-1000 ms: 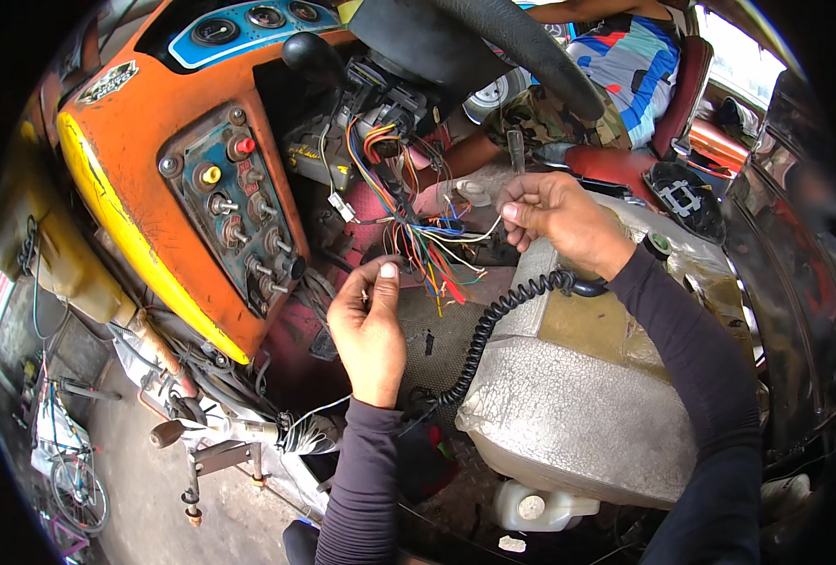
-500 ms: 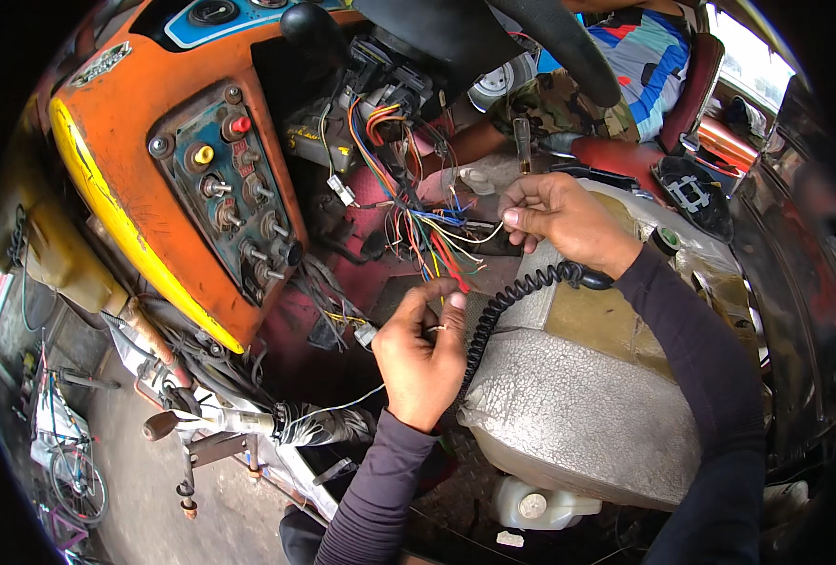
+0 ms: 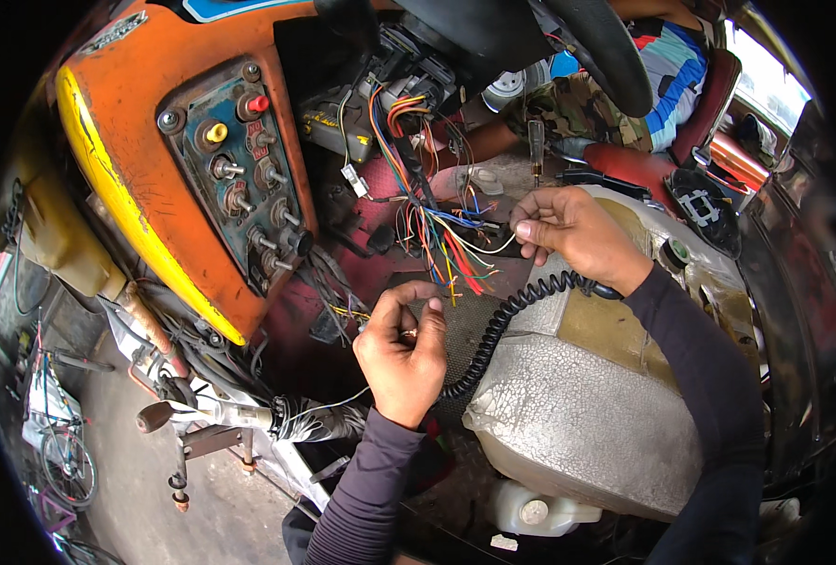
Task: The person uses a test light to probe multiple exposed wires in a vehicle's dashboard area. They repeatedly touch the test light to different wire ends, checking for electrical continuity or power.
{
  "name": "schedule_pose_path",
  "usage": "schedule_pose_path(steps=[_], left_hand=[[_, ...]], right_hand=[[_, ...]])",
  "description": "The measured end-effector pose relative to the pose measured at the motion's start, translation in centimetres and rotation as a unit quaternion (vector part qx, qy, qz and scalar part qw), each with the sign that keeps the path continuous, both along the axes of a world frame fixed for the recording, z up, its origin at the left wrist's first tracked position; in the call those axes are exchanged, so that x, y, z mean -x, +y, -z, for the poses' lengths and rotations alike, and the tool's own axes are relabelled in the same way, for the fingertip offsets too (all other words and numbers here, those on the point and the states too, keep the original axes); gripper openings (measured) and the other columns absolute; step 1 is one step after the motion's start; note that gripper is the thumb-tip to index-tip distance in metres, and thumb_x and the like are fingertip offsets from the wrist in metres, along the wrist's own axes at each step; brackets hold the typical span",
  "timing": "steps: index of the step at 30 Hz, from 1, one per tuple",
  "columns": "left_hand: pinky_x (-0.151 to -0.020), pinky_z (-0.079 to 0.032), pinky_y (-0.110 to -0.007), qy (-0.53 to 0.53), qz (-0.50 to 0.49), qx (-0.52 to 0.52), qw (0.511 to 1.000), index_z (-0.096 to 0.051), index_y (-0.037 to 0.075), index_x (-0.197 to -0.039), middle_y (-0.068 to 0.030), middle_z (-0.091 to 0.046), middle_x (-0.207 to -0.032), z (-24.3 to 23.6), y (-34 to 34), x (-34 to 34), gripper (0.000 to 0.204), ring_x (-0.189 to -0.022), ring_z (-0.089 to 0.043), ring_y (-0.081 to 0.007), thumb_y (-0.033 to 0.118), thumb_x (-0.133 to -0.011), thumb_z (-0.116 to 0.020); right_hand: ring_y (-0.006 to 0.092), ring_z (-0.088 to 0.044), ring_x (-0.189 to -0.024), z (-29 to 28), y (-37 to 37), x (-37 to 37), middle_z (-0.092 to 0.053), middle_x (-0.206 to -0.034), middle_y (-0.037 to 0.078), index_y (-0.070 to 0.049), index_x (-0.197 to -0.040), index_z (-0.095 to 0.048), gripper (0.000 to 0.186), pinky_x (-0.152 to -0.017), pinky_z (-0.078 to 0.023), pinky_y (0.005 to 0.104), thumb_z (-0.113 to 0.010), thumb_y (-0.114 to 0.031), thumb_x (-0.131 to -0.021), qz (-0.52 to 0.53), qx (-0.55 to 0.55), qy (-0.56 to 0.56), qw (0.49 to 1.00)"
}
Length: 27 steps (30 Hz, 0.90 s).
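Observation:
A bundle of loose multicoloured wires hangs below the steering column, its ends fanned out. My right hand pinches the end of a white wire from this bundle between thumb and fingers. Lower and to the left, my left hand is closed, thumb against curled fingers. A thin pale wire runs up from the lower left into that hand, and a bit of it shows between the fingers. Red and yellow wire ends hang just beyond my left fingertips, apart from them.
An orange console with a switch panel stands at left. A black coiled cord crosses beside the cracked silver seat. The black steering wheel is overhead. Another person's camouflage-clad leg lies beyond; a screwdriver stands nearby.
My left hand has drawn back left, away from the red wire ends. The right hand keeps its pinch on the white wire. The whole view has shifted slightly.

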<state>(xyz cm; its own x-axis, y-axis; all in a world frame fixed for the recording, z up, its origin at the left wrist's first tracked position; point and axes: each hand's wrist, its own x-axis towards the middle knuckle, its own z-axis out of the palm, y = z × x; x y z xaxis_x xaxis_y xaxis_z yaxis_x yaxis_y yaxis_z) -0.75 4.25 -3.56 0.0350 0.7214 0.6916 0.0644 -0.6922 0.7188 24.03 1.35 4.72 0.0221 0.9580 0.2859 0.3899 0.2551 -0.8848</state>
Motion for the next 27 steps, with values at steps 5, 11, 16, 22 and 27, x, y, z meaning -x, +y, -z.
schedule_pose_path(steps=[5,11,16,22,27], left_hand=[[-0.053,-0.037,-0.024,0.037,-0.009,0.014,0.999,-0.077,0.005,-0.111,0.0021,-0.043,-0.061,-0.1,-0.4,-0.1,0.020,-0.056,-0.040,-0.0049,0.007,-0.091,-0.078],[-0.053,-0.041,-0.027,0.055,-0.003,0.017,0.998,-0.077,0.003,-0.116,-0.0045,-0.054,-0.065,-0.3,-0.5,-0.2,0.026,-0.056,-0.046,-0.0080,0.008,-0.090,-0.080],[-0.054,-0.043,-0.028,0.051,0.028,0.007,0.998,-0.077,0.002,-0.111,-0.0088,-0.066,-0.079,-0.9,0.2,-0.7,0.022,-0.057,-0.051,-0.0105,0.005,-0.089,-0.080],[-0.060,-0.045,-0.028,0.072,0.019,-0.060,0.995,-0.075,0.002,-0.099,-0.0074,-0.063,-0.085,-1.0,0.8,0.0,0.011,-0.065,-0.054,-0.0124,0.002,-0.089,-0.078],[-0.065,-0.046,-0.027,-0.018,0.091,0.013,0.996,-0.067,-0.001,-0.099,-0.0049,-0.063,-0.086,-1.2,0.7,0.4,0.009,-0.072,-0.054,-0.0090,0.002,-0.093,-0.073]], right_hand=[[0.0116,-0.067,-0.077,-0.2,0.2,-0.3,-0.069,-0.090,0.003,0.001,-0.108,-0.069,0.012,-0.069,-0.056,0.0286,-0.067,-0.011,-0.104,0.006,-0.015,0.040,0.999],[0.0105,-0.067,-0.080,-1.4,-0.4,-0.4,-0.069,-0.094,0.002,-0.001,-0.109,-0.067,0.014,-0.072,-0.056,0.0272,-0.067,-0.014,-0.105,0.022,-0.019,-0.028,0.999],[0.0106,-0.068,-0.086,-2.1,-0.5,0.4,-0.073,-0.103,0.005,-0.001,-0.110,-0.067,0.014,-0.076,-0.057,0.0278,-0.065,-0.014,-0.106,-0.022,-0.061,0.011,0.998],[0.0145,-0.072,-0.086,-0.8,-0.5,0.8,-0.075,-0.114,0.013,-0.003,-0.111,-0.063,0.013,-0.075,-0.059,0.0284,-0.063,-0.015,-0.107,-0.124,-0.018,0.129,0.984],[0.0175,-0.075,-0.091,-1.4,-0.9,0.9,-0.075,-0.120,0.019,-0.004,-0.115,-0.059,0.013,-0.074,-0.059,0.0284,-0.060,-0.015,-0.108,-0.198,-0.010,0.123,0.972]])
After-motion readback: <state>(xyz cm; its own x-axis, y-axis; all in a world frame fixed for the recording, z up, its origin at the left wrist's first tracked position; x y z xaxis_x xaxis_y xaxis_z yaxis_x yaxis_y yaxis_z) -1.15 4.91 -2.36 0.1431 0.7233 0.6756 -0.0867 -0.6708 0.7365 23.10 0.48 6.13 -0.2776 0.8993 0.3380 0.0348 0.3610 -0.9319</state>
